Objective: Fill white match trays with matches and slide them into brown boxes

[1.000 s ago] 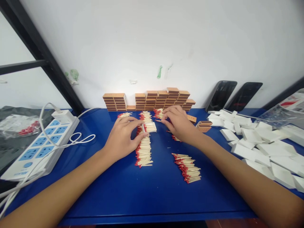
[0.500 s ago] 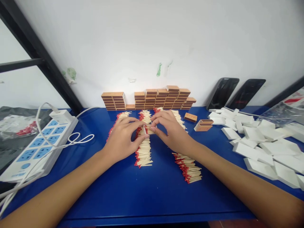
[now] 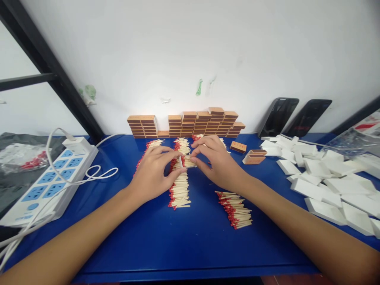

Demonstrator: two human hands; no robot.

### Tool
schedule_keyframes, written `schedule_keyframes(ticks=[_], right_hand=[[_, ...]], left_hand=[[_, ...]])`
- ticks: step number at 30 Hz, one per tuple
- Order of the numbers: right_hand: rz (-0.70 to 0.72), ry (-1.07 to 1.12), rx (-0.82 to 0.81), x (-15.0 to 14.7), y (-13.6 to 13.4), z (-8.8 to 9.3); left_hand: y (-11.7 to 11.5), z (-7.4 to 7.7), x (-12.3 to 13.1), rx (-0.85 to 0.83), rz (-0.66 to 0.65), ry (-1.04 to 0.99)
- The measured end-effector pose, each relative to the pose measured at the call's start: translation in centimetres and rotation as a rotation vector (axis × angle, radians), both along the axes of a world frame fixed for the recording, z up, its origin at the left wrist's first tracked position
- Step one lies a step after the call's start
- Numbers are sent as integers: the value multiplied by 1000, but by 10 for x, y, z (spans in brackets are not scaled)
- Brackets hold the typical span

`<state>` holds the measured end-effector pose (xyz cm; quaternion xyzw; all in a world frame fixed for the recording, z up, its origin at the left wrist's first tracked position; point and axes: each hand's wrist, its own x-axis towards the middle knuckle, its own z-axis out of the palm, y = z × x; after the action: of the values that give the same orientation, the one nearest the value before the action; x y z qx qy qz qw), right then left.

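Between thumb and fingers, my left hand (image 3: pixel 154 170) holds a small white tray (image 3: pixel 181 162) tilted on its side, over a row of red-tipped matches (image 3: pixel 179 190). My right hand (image 3: pixel 215 160) is just right of the tray, its thumb and fingers closed at the ends of a small bunch of matches (image 3: pixel 188 161). The red heads of that bunch point toward the tray. Nearer the front, below the right wrist, lies another pile of matches (image 3: pixel 236 209). More matches (image 3: pixel 145 152) lie beyond my left hand, partly hidden by it.
Stacked matchboxes (image 3: pixel 204 123) line the wall. Two loose matchboxes (image 3: pixel 238 147) (image 3: pixel 254 156) are right of them. White trays (image 3: pixel 329 174) cover the right side of the blue table (image 3: pixel 190 245), near two phones (image 3: pixel 279 116). A power strip (image 3: pixel 50 182) with cables is at left.
My right hand has shifted slightly right, away from the tray, so more of the bunch of matches shows. My left hand and the tray have hardly moved.
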<state>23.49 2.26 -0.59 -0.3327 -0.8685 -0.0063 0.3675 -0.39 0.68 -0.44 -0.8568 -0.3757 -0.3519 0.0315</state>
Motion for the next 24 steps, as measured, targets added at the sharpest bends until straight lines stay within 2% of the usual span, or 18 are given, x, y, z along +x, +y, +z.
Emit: schedule_keyframes(ticks=[9,24], right_hand=[[10,-5,51,-1,-2,0],[103,18,26,3,0,5]], left_hand=[[0,0,0,-4,-19,11],[0,-2,0,-29,-7,-24]])
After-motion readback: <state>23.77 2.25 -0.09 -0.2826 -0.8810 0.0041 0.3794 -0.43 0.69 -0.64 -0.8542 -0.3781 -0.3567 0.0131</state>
